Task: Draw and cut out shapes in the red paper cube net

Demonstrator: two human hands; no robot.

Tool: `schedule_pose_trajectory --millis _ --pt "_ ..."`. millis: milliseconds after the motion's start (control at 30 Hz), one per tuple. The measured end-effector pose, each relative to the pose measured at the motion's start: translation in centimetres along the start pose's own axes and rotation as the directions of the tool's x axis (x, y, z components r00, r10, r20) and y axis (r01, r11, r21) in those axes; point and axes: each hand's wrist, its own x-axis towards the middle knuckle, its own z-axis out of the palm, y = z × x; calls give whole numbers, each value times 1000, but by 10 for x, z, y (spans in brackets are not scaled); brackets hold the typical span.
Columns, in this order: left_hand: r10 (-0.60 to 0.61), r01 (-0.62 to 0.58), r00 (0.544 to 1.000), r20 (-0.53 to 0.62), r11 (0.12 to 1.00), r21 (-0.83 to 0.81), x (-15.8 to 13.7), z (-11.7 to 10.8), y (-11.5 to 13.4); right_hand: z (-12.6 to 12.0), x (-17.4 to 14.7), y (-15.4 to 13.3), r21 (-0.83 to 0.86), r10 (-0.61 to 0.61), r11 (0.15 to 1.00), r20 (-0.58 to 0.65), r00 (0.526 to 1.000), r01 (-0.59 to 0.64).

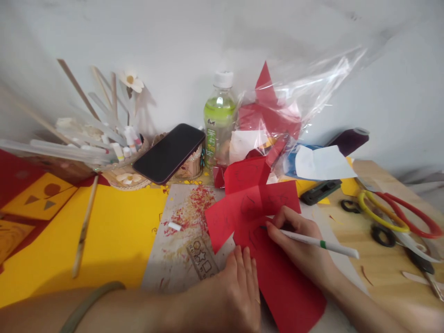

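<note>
A folded sheet of red paper [287,273] with several flaps lies in front of me, dark pen marks on its upper panels. My right hand [298,236] grips a white marker [319,241] with a green band, its tip down on the red paper. Flat on the paper's left edge rests my left hand [239,282], fingers stretched out side by side and nothing held. Beneath the left hand, a clear stencil ruler [203,260] with cut-out shapes is partly covered. A small white cap [174,226] lies on the grey board [163,263].
Yellow paper [114,231] with a thin stick [85,226] spreads left. A phone [169,152] leans on small baskets by a green drink bottle [219,115]. Stapler [321,192], scissors [385,210] and black-handled tools lie right. Red paper in clear plastic [270,115] stands behind.
</note>
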Motion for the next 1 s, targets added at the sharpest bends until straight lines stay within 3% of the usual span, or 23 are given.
schedule_pose_trajectory --millis 1000 --pt "-28 29 1000 5 999 -24 -3 4 7 -6 0 1 32 -44 999 100 994 41"
